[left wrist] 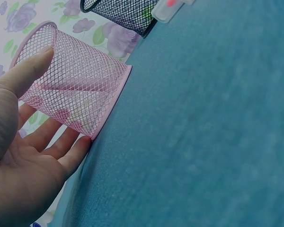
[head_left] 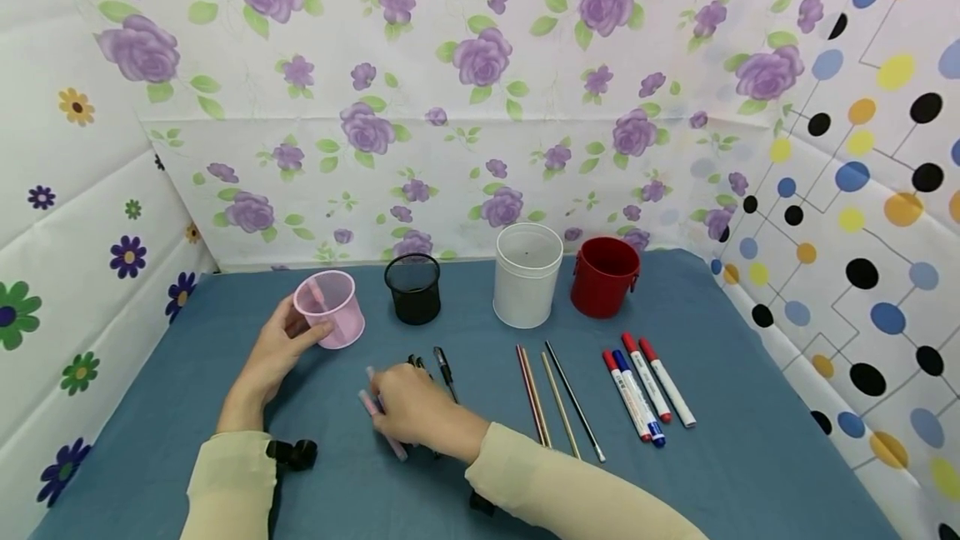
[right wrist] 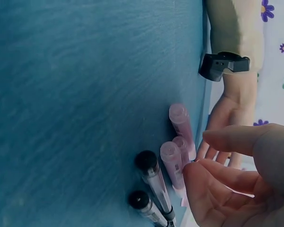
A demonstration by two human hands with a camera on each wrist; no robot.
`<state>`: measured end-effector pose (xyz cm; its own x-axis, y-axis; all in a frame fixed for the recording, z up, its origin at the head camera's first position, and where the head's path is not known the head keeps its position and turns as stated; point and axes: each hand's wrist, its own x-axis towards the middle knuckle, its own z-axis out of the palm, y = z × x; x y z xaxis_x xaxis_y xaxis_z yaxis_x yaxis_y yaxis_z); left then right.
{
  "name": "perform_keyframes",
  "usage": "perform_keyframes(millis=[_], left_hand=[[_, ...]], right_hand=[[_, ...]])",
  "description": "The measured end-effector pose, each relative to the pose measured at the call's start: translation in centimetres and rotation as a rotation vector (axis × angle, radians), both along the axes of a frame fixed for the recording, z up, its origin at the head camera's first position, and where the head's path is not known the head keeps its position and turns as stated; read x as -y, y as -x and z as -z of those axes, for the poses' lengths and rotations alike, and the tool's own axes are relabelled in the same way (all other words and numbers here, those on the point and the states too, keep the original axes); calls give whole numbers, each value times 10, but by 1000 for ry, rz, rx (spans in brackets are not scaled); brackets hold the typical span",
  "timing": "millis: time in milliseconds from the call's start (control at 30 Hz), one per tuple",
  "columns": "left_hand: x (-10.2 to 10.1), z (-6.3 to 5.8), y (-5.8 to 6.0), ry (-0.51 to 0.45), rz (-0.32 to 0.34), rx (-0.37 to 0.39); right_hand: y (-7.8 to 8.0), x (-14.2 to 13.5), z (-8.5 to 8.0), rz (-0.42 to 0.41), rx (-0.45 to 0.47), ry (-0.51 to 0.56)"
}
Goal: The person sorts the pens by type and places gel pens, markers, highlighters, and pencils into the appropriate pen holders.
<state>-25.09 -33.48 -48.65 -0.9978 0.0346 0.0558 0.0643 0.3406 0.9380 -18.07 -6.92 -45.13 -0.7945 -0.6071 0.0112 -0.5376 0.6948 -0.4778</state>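
A pink mesh pen cup [head_left: 341,319] stands at the left with one pink pen inside, leaning on its wall. My left hand [head_left: 273,352] grips this cup, thumb on the near side and fingers behind and low by its base; the left wrist view shows the mesh cup [left wrist: 80,80] between them. My right hand [head_left: 420,407] is low over the table among pink pens [head_left: 393,444]. In the right wrist view, thumb and forefinger are apart beside the pink pens [right wrist: 172,161], pinching nothing visible. Black-capped pens [head_left: 444,367] lie close by, partly hidden by that hand.
Behind stand a black mesh cup [head_left: 417,298], a white cup [head_left: 525,294] and a red cup [head_left: 602,282]. Several thin sticks [head_left: 573,402] and white markers [head_left: 637,386] with red or blue caps lie on the blue cloth [head_left: 750,457]. Patterned sheets surround the table.
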Motion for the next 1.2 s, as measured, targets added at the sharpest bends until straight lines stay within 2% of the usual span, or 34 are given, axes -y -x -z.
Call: perform_keyframes(millis=[167,400,567,800,1000,1200], left_hand=[[2,1,1,-12,4,0],[1,1,2,-6,-4,-2],[0,0,1,-17,-5,-3],[0,0,2,-13,-4,1],[1,0,2,9,-6,13],[0,0,2,0,-8,17]], right_hand=[[0,4,1,-37,-28,-25],[-3,9,2,-40,-137,-110],[-7,15,2,-22,-144,-178],[-9,20,3,-60,-152,-232],[-9,22,3,-73,-147,-227],[-5,18,3,-82,-68,-115]])
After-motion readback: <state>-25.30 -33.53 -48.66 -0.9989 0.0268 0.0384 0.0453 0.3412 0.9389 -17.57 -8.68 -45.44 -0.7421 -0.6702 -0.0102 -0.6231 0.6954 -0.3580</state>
